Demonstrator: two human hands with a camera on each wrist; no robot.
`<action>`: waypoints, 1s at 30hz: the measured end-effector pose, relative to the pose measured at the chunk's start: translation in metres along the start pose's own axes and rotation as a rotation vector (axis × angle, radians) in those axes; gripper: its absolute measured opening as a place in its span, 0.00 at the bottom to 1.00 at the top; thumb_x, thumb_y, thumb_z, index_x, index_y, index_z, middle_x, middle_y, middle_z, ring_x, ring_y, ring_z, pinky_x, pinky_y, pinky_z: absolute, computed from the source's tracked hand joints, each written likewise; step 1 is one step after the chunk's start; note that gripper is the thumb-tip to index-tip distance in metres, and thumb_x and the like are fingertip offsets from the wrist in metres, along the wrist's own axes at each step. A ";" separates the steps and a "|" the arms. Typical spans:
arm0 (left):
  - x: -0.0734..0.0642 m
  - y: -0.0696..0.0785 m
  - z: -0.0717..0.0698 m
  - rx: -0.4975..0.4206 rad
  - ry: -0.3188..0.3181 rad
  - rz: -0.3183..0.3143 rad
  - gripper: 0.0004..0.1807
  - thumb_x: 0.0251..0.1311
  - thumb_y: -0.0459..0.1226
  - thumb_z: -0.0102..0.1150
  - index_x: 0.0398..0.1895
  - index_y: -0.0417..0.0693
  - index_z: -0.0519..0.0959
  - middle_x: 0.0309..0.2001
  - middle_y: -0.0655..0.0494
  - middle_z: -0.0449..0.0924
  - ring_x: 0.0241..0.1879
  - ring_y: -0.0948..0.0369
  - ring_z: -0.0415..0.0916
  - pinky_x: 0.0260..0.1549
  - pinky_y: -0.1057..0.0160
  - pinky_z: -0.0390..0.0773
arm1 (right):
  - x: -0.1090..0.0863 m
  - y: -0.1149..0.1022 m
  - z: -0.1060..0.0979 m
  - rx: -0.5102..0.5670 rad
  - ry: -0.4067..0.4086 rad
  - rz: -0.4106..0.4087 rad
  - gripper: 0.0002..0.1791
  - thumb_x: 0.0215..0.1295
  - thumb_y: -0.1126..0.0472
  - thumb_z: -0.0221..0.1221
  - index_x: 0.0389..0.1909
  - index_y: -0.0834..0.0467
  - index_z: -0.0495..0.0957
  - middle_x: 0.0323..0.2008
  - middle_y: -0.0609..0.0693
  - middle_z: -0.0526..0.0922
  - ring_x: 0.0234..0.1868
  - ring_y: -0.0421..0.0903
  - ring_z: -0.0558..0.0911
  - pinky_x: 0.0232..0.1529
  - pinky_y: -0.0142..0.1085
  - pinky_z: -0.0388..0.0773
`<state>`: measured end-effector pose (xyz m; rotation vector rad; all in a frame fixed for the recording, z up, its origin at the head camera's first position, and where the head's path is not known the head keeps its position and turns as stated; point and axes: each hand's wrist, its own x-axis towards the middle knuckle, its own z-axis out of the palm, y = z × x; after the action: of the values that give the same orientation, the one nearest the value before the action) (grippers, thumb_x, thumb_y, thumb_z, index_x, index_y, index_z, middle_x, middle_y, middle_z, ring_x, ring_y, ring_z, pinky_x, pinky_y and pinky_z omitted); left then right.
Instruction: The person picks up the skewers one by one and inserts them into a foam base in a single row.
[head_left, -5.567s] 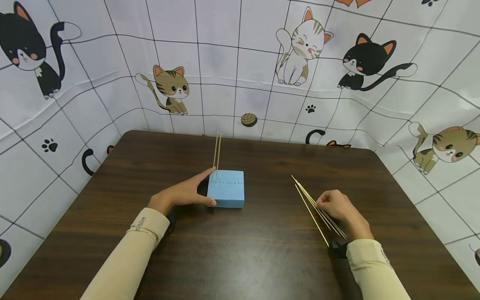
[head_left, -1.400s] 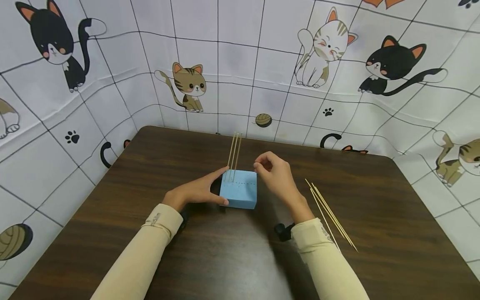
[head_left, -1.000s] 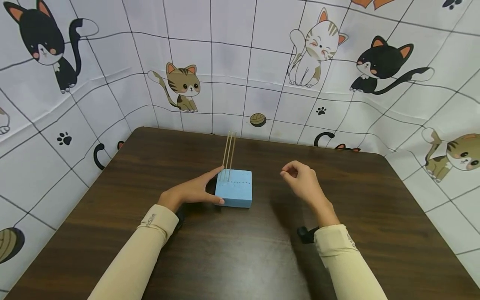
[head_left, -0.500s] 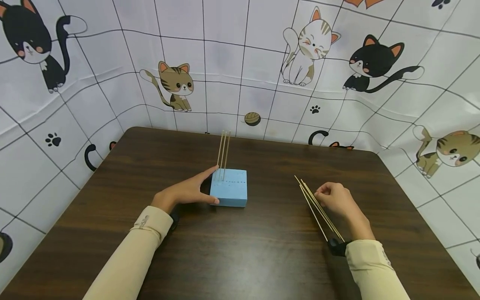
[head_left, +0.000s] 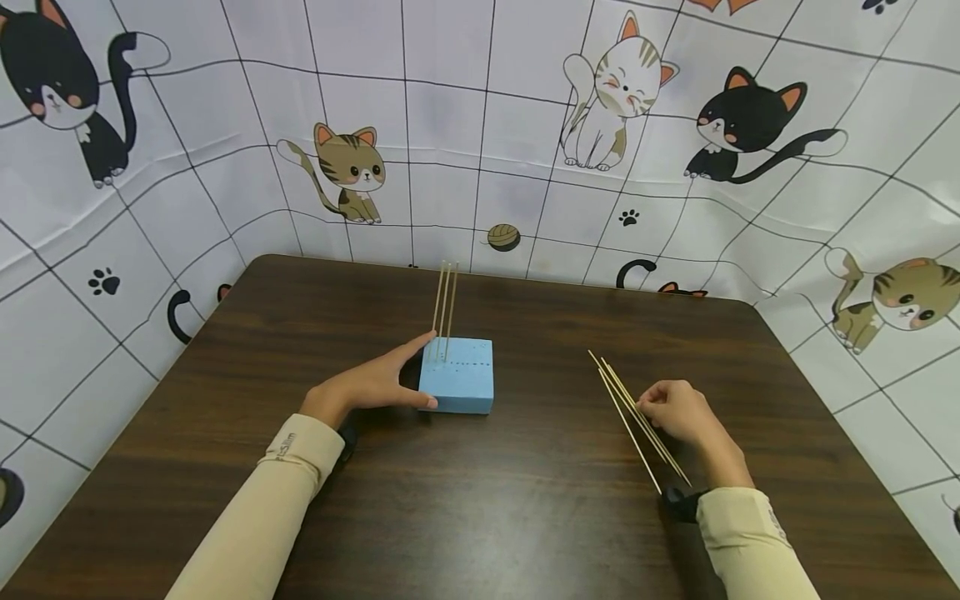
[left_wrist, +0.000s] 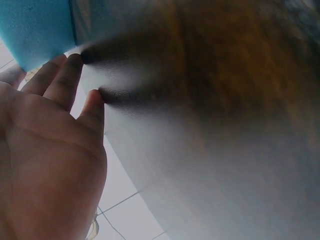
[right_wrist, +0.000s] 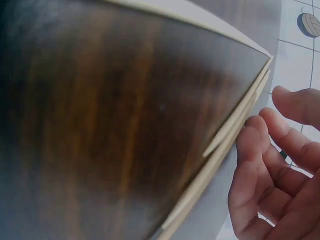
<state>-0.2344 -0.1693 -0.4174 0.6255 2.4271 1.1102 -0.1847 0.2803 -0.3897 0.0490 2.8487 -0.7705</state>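
Note:
A light-blue foam block (head_left: 456,385) with rows of small holes on top sits on the table. Three thin bamboo skewers (head_left: 447,302) stand upright in its left rear part. My left hand (head_left: 367,383) holds the block from its left side, thumb at the front face and a finger at the back corner. In the left wrist view, fingertips touch the block's side. My right hand (head_left: 678,412) is low beside several loose skewers (head_left: 626,408) lying on the table. In the right wrist view, its fingers (right_wrist: 248,145) are bent close beside the skewers, with the thumb apart and nothing clearly pinched.
The dark wooden table (head_left: 525,500) carries the block and the skewers. A white curtain (head_left: 442,125) printed with cats and grid lines hangs behind and at both sides of the table.
A third skewer now stands in the block, where two stood at first. My right hand has gone from beside the block back right to the loose skewers. The left hand stays on the block.

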 end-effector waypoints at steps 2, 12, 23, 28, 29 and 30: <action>0.000 0.000 0.000 0.000 0.001 -0.001 0.62 0.53 0.54 0.71 0.81 0.58 0.38 0.80 0.49 0.36 0.78 0.46 0.38 0.71 0.36 0.47 | 0.001 0.001 0.001 -0.011 0.008 0.002 0.11 0.67 0.57 0.61 0.33 0.61 0.82 0.27 0.49 0.82 0.30 0.45 0.77 0.32 0.39 0.72; 0.000 0.000 0.000 0.007 0.004 0.006 0.61 0.54 0.54 0.71 0.81 0.56 0.38 0.80 0.48 0.37 0.78 0.45 0.38 0.71 0.36 0.47 | 0.004 0.001 0.002 -0.053 -0.035 0.056 0.12 0.65 0.57 0.62 0.27 0.61 0.83 0.25 0.49 0.79 0.28 0.47 0.74 0.31 0.40 0.73; 0.000 0.002 -0.001 -0.004 0.000 0.008 0.61 0.54 0.53 0.71 0.81 0.56 0.38 0.80 0.48 0.36 0.78 0.45 0.38 0.71 0.36 0.47 | 0.004 -0.001 0.004 -0.077 -0.047 0.060 0.12 0.64 0.57 0.61 0.25 0.61 0.81 0.21 0.48 0.75 0.24 0.46 0.73 0.28 0.38 0.72; 0.000 0.000 0.000 -0.002 0.004 0.003 0.61 0.54 0.53 0.70 0.81 0.57 0.38 0.80 0.48 0.37 0.78 0.45 0.38 0.71 0.35 0.47 | 0.004 0.000 0.002 -0.067 -0.008 0.028 0.10 0.63 0.58 0.61 0.26 0.61 0.78 0.23 0.49 0.76 0.26 0.47 0.74 0.28 0.39 0.71; 0.000 0.000 0.000 -0.002 0.004 0.004 0.61 0.54 0.53 0.70 0.81 0.57 0.38 0.80 0.48 0.37 0.78 0.45 0.38 0.71 0.35 0.47 | 0.004 0.001 0.002 -0.054 0.005 0.019 0.10 0.63 0.59 0.61 0.28 0.62 0.78 0.24 0.49 0.77 0.27 0.47 0.75 0.29 0.39 0.72; 0.000 0.000 -0.001 -0.002 0.004 0.002 0.61 0.54 0.53 0.70 0.81 0.57 0.38 0.80 0.48 0.37 0.78 0.45 0.38 0.71 0.35 0.47 | 0.004 0.001 0.001 -0.037 0.016 0.009 0.09 0.63 0.60 0.61 0.30 0.63 0.77 0.25 0.51 0.78 0.28 0.47 0.76 0.30 0.40 0.73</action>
<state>-0.2348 -0.1694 -0.4168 0.6264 2.4295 1.1156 -0.1881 0.2808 -0.3915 0.0625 2.8753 -0.7190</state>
